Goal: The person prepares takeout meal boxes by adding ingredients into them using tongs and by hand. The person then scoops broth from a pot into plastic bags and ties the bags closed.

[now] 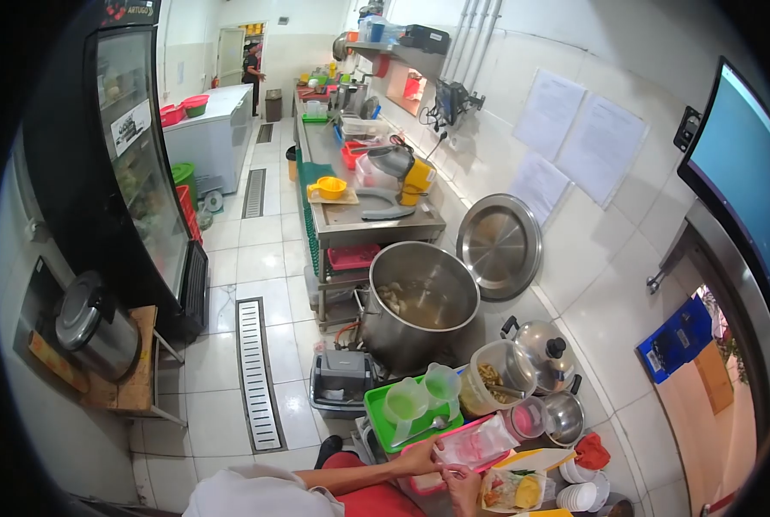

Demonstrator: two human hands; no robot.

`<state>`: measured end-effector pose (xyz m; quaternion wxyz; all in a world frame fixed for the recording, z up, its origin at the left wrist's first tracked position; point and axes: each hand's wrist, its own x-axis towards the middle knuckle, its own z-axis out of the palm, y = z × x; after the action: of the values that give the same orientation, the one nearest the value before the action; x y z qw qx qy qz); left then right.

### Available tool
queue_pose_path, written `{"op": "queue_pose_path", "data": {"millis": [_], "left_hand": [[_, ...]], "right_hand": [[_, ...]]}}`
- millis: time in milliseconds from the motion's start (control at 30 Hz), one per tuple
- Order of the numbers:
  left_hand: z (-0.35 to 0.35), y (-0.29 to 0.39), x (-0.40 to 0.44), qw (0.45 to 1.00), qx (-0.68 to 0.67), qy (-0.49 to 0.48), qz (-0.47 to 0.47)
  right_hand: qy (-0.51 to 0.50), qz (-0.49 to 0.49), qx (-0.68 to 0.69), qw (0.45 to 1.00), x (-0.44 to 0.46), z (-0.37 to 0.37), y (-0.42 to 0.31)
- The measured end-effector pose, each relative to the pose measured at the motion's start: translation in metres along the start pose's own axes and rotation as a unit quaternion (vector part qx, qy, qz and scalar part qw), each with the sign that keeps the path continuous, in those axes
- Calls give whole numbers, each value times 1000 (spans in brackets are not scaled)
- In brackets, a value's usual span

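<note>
Left hand (419, 458), right hand (464, 491): close together at pink rectangular plastic tray (493, 461); grip unclear. Apparent step: tray-side handling; next move calls for care near open yellow cardboard box (533, 462).

The left hand (417, 457) contacts the pink tray (495, 461). The right hand (464, 491) is positioned just beside the food box (536, 464). Beyond the hands: green tray (380, 414) bearing two jugs and a spoon (437, 423); farther beyond, large pot (381, 334).
</note>
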<state>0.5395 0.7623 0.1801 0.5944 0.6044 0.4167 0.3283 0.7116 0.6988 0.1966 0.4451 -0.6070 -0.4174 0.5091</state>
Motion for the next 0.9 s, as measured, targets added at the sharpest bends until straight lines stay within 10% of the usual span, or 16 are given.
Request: {"op": "queue_pose_path", "data": {"millis": [367, 900], "left_hand": [[-5, 8, 0, 999, 41, -12, 16], [-10, 24, -14, 994, 60, 81, 38]], "right_hand": [[17, 44, 32, 998, -11, 15, -15], [36, -155, -213, 964, 1, 21, 0]]}}
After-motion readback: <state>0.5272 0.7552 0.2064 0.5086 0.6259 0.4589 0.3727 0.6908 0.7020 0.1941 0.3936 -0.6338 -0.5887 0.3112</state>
